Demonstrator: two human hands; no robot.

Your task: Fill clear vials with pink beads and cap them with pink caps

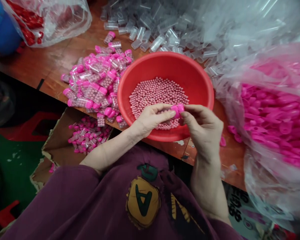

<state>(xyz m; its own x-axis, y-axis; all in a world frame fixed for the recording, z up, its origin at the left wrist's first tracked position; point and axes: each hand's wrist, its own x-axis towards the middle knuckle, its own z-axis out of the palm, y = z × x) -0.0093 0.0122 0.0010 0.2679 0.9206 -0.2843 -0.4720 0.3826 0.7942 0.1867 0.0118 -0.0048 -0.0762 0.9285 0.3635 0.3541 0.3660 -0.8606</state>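
Note:
Over the near side of a red basin (200, 76), my two hands meet at fingertip height. My left hand (151, 118) is closed, thumb on top, around a small clear bottle whose body is mostly hidden by the fingers. Bright pink cap plastic (175, 110) shows at its end. With thumb and forefinger, my right hand (206, 128) pinches a pink cap (181, 108) against that end. Whether the cap is fully seated I cannot tell. Loose pink beads (157, 95) cover the basin's bottom below the hands.
Left of the basin lies a heap of bead-filled, pink-capped bottles (95, 80); more fill a cardboard box (57, 133) below the table edge. Clear empty tubes (160, 41) are piled behind. A plastic bag of pink caps (275, 120) stands right, a bag of red pieces (30, 20) far left.

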